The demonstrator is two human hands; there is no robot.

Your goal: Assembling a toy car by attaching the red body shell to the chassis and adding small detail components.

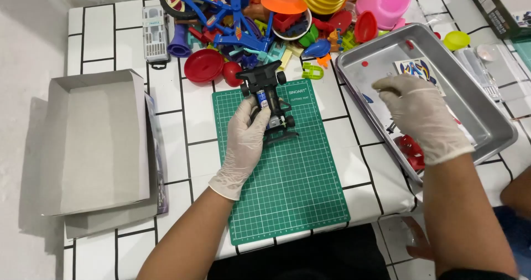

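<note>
My left hand (243, 142), in a white glove, grips a small black toy car chassis (268, 100) with a battery showing in it, held over the green cutting mat (293, 180). My right hand (423, 117), also gloved, hovers palm down over the metal tray (492, 131) at the right, fingers loosely curled and holding nothing that I can see. A sticker sheet (420, 70) lies in the tray just beyond my fingers, and red plastic parts (410, 150) lie in the tray under my wrist.
A heap of colourful plastic toys (265, 20) fills the back of the white tiled table, including a blue toy bike and yellow stacked cups. An open grey cardboard box lid (94, 142) lies at the left. A small screwdriver case (155, 34) sits at the back left.
</note>
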